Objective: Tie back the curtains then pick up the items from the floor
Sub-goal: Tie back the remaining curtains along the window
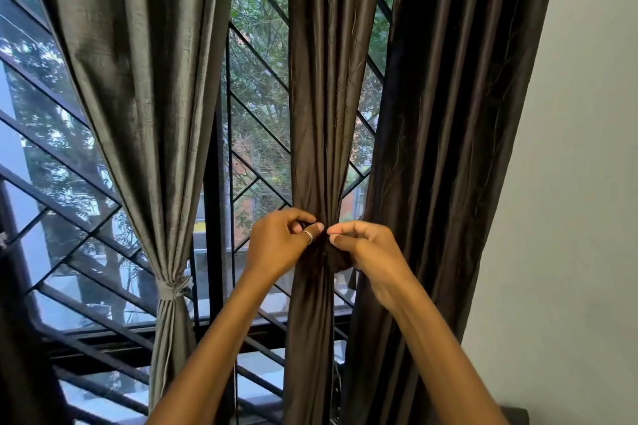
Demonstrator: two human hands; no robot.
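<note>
Curtains counted at three. Gathered into a narrow bunch right at the grips, where both sets of fingertips meet: middle curtain (324, 97). Curled, with thumb and forefinger pinching the front of that bunch: left grip (279, 245). Curled likewise, fingertips pinching what looks like a dark tie-back (331, 260) wrapped round the bunch just below: right grip (366, 248). Held tip to tip, probably to work the band's ends into a knot while keeping the gather tight; judged as mid-knot on this panel.

Well left of the grips, pale curtain (145, 79), already cinched by its own tie (172, 290) lower than grip height, and so drawn clear of the window grille (259, 134) to let light in. Just right of the right grip, third curtain (448, 114), hanging loose, no tie seen on it.

Ties counted: two. Grips: two. Ring (308, 237): one, on the left thumb. Floor items: none in view, floor itself out of frame below the grips. Likely left to do: finish this knot, tie the right panel, then collect.
</note>
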